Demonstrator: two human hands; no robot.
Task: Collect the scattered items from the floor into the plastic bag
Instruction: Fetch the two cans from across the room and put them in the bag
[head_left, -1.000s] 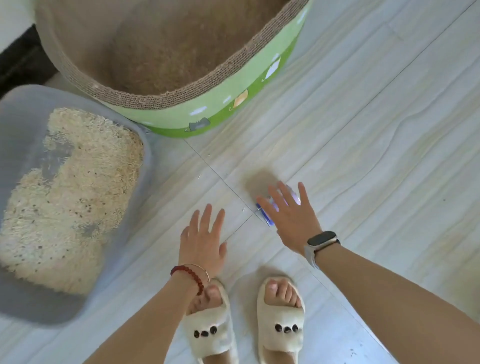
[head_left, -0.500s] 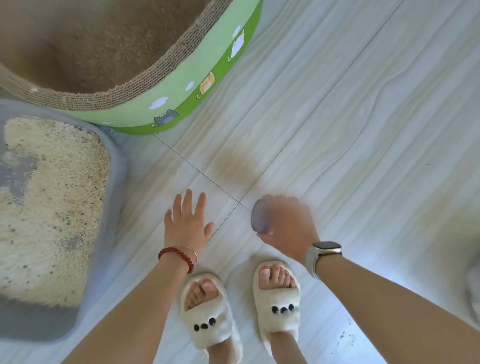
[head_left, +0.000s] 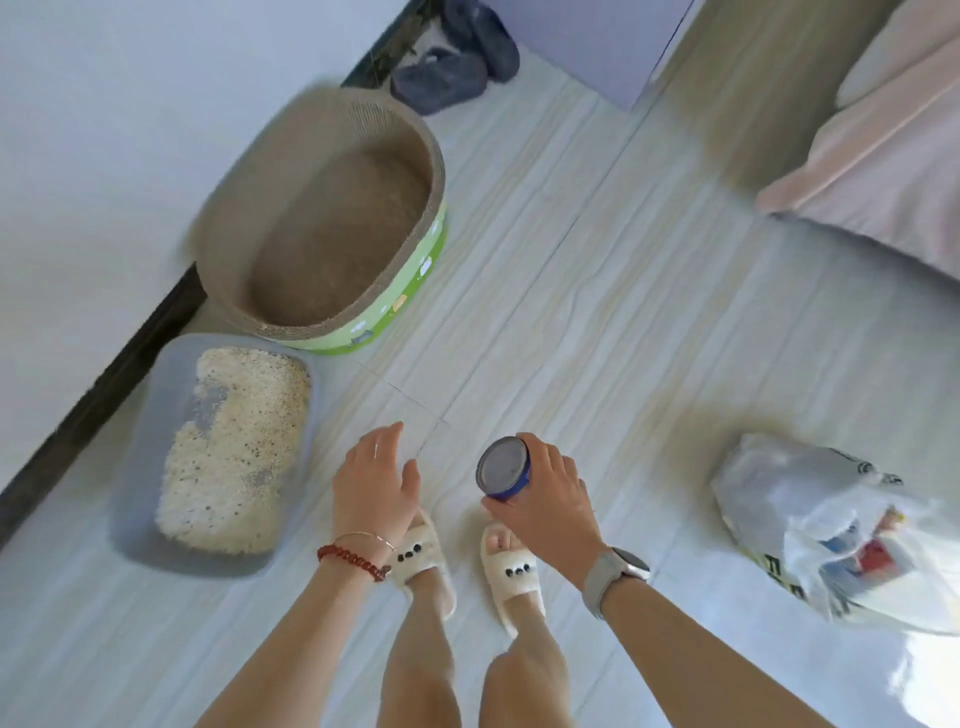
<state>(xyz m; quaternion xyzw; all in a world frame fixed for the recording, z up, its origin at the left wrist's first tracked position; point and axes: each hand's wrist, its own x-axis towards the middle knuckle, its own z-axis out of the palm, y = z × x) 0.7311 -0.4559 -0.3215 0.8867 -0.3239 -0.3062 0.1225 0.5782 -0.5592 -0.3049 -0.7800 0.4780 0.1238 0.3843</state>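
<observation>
Pale tiled floor (head_left: 597, 322). Right hand (head_left: 545, 499) now lifted, grip clamped on small round blue-rimmed tin (head_left: 503, 469); left hand (head_left: 374, 488) empty, fingers apart. White plastic bag (head_left: 810, 519) newly visible lower right: next drop.

Gripping a small blue can (head_left: 503, 470) in the right hand (head_left: 545, 506), grey end tipped toward the camera, above the fluffy white slippers (head_left: 511, 569). Hovering the left hand (head_left: 375, 486) empty, fingers loosely spread. Lying well off to the right on the pale tiled floor (head_left: 571, 338): a white plastic bag (head_left: 831, 525). Sitting to the left: a grey litter tray (head_left: 228, 452), beside a round cardboard scratcher (head_left: 332, 218).
</observation>
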